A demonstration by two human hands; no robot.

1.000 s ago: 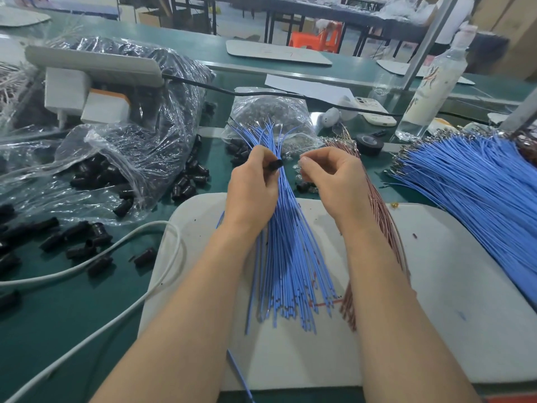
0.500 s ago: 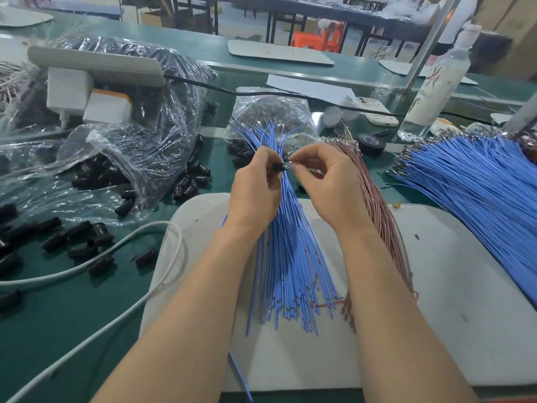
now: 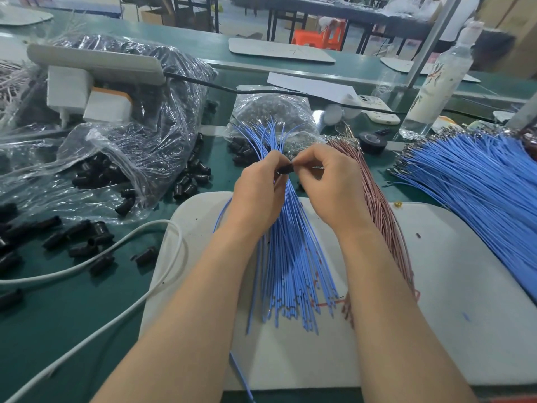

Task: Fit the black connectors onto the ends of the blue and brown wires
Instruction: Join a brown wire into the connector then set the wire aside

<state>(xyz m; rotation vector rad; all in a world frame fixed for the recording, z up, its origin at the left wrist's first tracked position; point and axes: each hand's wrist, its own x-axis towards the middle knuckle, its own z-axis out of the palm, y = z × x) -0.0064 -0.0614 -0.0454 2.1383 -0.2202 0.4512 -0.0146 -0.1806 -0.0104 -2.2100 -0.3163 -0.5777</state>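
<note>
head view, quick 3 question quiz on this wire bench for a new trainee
1. True or false: the left hand and right hand meet at one black connector.
2. Where do the brown wires lie, relative to the blue wires under the hands? A) to their right B) to their left C) on the floor
3. Fill in: loose connectors spill from the clear plastic ____ on the person's left.

Key: 1 true; 2 A; 3 bag
</note>
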